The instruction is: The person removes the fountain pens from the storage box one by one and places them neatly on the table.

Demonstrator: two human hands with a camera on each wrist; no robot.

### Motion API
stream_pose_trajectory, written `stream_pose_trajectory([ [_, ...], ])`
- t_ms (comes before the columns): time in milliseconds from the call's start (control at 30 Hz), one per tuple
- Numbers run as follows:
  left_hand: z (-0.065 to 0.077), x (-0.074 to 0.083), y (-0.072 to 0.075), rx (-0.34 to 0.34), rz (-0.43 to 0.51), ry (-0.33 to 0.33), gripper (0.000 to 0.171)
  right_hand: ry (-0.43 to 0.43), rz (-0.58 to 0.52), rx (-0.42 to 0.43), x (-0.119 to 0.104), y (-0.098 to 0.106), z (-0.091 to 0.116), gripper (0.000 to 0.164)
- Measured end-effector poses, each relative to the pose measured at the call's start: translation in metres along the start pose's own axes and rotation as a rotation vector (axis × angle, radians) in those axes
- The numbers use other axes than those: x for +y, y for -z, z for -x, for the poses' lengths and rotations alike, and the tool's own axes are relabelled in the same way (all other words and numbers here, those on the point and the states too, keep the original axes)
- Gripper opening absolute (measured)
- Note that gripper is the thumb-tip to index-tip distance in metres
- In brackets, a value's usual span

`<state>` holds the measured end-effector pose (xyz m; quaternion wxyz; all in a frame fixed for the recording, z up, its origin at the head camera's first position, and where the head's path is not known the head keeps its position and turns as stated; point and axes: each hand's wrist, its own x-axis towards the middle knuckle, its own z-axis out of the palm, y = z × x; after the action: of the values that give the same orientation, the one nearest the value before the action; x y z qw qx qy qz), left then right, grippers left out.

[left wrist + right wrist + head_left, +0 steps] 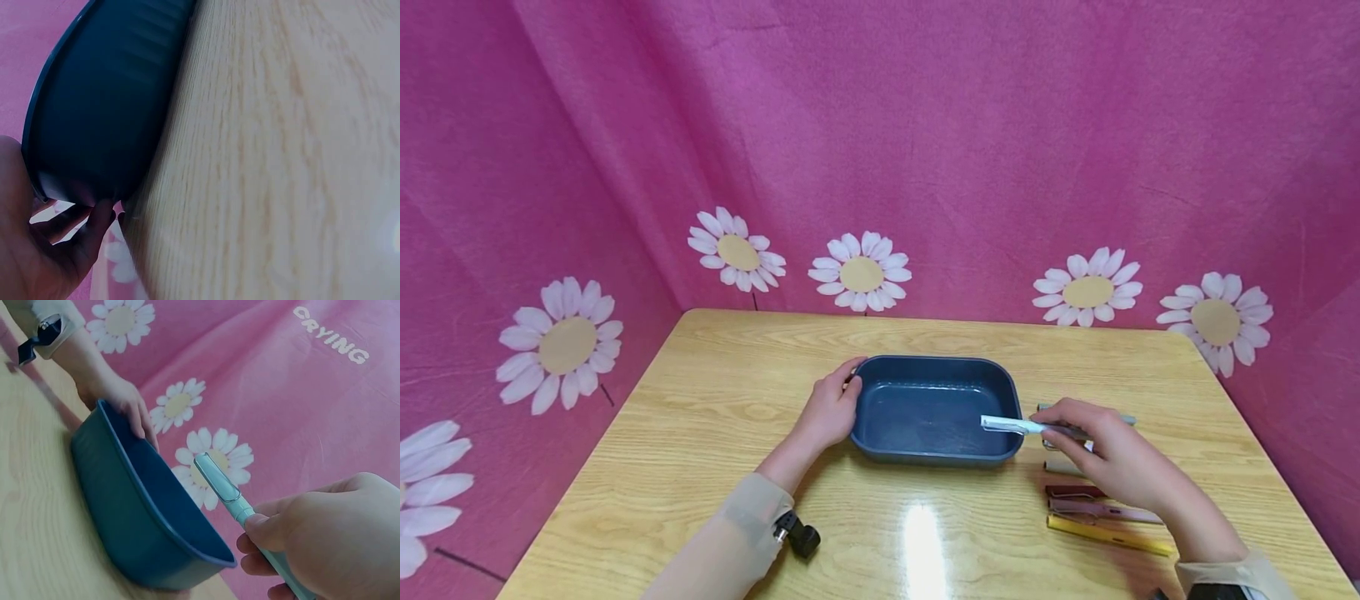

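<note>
A dark blue rectangular box (936,457) with an open top stands on the table. My left hand (831,407) grips its left end, the thumb at the rim; in the left wrist view, fingers (94,232) touch the box's outer wall. My right hand (1123,457) pinches a pale mint pen (219,481) between thumb and fingers. The pen's clip end points left, over the right rim of the box. No objects show on the visible part of the box's floor.
Right of the box lie several pens, partly hidden by my right hand: a yellow pen (1108,536), a pink pen (1127,512), a dark red pen (1071,492) and greyish ones. A pink flower-printed cloth (925,167) hangs behind the wooden table (760,358).
</note>
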<state>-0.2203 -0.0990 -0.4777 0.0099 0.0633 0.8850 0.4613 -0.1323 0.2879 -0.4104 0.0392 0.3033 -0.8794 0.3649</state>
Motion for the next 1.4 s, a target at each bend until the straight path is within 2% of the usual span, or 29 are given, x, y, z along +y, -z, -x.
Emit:
stream_pose_trajectory([
  [433, 0.0, 0.001, 0.0, -0.003, -0.008, 0.01, 0.046, -0.016, 0.073, 0.061, 0.009, 0.002, 0.044, 0.036],
  [767, 0.0, 0.0, 0.0, 0.001, -0.006, -0.002, 0.046, -0.063, 0.081, 0.062, 0.014, 0.003, 0.066, 0.036],
  [1000, 0.001, 0.0, 0.0, -0.004, -0.004, -0.002, 0.046, -0.018, 0.102, 0.117, 0.017, -0.004, 0.078, 0.043],
  [1167, -0.001, -0.002, 0.0, -0.006, -0.004, -0.015, 0.045, -0.008, 0.11, 0.124, 0.019, -0.009, 0.088, 0.046],
  [1267, -0.001, -0.002, -0.001, -0.002, -0.001, -0.023, 0.045, -0.03, 0.121, 0.122, 0.019, -0.011, 0.095, 0.046],
  [1400, -0.001, -0.002, -0.002, -0.001, 0.008, -0.02, 0.046, -0.135, 0.151, 0.094, 0.02, -0.011, 0.104, 0.042],
])
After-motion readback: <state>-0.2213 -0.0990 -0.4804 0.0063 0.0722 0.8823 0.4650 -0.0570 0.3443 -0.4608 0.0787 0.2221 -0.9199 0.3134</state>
